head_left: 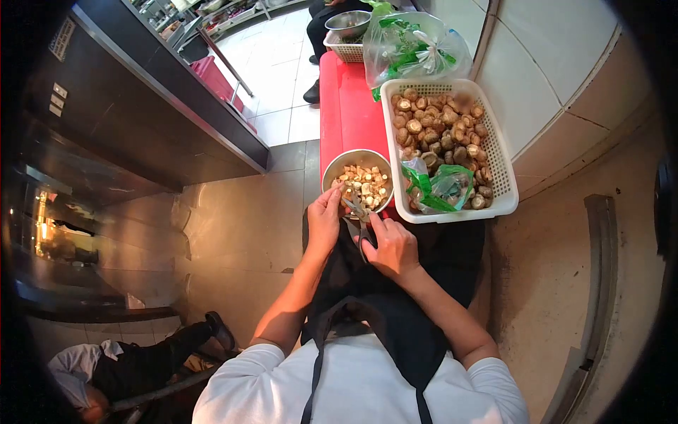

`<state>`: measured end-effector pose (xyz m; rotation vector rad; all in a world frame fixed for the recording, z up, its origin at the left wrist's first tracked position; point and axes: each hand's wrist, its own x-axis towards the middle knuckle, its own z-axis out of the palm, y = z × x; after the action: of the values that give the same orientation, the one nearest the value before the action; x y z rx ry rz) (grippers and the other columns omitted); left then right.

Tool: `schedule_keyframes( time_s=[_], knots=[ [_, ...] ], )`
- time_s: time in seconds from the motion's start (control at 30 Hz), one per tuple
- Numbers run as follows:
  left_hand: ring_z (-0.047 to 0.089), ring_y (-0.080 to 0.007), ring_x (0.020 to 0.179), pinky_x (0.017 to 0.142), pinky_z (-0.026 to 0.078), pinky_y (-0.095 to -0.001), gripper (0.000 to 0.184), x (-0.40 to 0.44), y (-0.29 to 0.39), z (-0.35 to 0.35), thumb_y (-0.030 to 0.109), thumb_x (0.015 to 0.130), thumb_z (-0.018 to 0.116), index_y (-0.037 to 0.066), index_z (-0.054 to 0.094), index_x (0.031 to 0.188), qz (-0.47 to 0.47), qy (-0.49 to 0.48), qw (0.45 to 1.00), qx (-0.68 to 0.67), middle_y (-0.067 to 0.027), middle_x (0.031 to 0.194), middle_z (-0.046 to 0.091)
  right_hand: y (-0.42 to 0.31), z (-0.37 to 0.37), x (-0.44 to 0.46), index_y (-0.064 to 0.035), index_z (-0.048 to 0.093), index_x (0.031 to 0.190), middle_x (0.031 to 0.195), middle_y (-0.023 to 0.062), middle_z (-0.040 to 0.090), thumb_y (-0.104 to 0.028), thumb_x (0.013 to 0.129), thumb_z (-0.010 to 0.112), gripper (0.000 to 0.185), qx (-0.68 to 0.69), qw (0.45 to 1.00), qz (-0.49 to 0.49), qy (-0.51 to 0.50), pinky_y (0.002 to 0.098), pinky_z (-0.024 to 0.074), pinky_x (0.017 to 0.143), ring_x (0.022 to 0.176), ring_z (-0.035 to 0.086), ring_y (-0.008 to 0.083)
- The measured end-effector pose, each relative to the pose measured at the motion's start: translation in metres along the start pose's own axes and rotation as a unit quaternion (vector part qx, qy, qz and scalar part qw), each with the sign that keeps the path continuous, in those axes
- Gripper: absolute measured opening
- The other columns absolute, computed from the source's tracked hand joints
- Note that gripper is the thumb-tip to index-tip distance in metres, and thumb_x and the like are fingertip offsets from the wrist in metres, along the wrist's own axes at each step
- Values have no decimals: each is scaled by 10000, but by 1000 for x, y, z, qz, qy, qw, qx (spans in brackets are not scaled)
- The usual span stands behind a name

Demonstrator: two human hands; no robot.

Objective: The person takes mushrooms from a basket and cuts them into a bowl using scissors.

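Observation:
Over the near rim of a metal bowl [328, 174], my right hand [395, 249] grips a pair of scissors [364, 237] with dark handles, the blades pointing toward the bowl. My left hand [324, 222] is closed in a pinch at the bowl's left edge, close to the blades. What its fingertips hold is too small to make out. Chopped mushroom pieces [369, 182] lie in the bowl. Right beside it, a white plastic basket [510, 191] holds many whole brown mushrooms [431, 127] and a crumpled green-and-clear plastic bag [445, 187].
A red bench-like surface [346, 106] carries the bowl and basket. Behind stand a clear bag with green print [417, 53] and a smaller basket with a metal bowl [348, 25]. A tiled wall [537, 78] rises at right. Other people sit at the top and lower left.

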<state>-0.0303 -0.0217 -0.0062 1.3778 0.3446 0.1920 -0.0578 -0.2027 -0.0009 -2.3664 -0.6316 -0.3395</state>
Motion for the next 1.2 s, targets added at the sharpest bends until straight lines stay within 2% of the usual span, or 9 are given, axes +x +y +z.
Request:
schedule_keyframes(
  time_s=[0.4,0.5,0.6,0.73,0.93,1.03,1.13,1.17,1.2],
  knots=[
    [672,-106,854,744,613,-278,315,6,5,5,137,1067,524,-80,658,1251,43,13,997,67,-91,1059,716,12,31,1,-6,650,1196,696,153,645,-317,851,763,478,68,997,2,20,429,558,613,627,663,354],
    [676,-109,864,743,619,-281,312,14,0,2,132,1064,528,-79,647,1260,33,3,997,72,-97,1047,717,7,32,5,-4,672,1146,642,96,628,-313,908,750,398,198,979,51,4,369,522,524,528,630,260],
    [673,-106,871,746,601,-266,307,20,2,-2,136,1052,558,-79,639,1255,25,19,999,40,-95,1036,719,6,10,13,-11,681,1125,631,12,589,-289,956,727,328,577,729,326,-173,278,441,451,492,567,120],
    [674,-109,876,753,560,-247,304,36,21,4,148,1028,614,-77,641,1230,89,48,989,108,-92,1033,722,10,-16,3,-16,675,1139,650,-25,560,-208,947,742,280,652,674,320,-134,226,381,445,493,501,49],
    [676,-138,954,829,540,-282,389,81,68,93,251,1018,644,-32,631,1285,126,-105,977,137,-102,1089,725,18,-13,-32,-34,682,1200,686,-39,565,-242,915,784,367,581,727,322,-175,231,388,498,559,520,51],
    [686,-242,1078,895,539,-341,410,121,63,141,278,1004,665,-47,642,1252,208,-101,973,-3,-205,1200,698,26,-8,-44,-30,699,1188,774,11,662,-287,882,821,418,539,757,310,-200,244,458,602,662,593,70],
    [664,-344,1136,959,516,-403,427,109,86,138,307,989,671,-28,648,1252,288,-92,926,225,-227,1274,659,35,-7,-53,-59,677,1244,729,-42,600,-209,899,806,398,461,850,197,-161,221,407,542,604,525,36],
    [641,-400,1145,978,501,-434,427,100,95,127,295,963,689,-5,646,1263,338,-86,872,344,-228,1277,649,35,-17,-53,16,694,1174,954,120,742,-312,862,837,474,430,861,216,-166,304,527,816,882,661,110],
    [635,-399,1151,979,500,-434,420,96,94,111,284,952,696,1,650,1258,359,-68,837,407,-225,1278,647,40,-19,-56,13,693,1180,945,109,740,-305,863,837,472,436,857,223,-162,298,526,812,882,656,101]
  ],
)
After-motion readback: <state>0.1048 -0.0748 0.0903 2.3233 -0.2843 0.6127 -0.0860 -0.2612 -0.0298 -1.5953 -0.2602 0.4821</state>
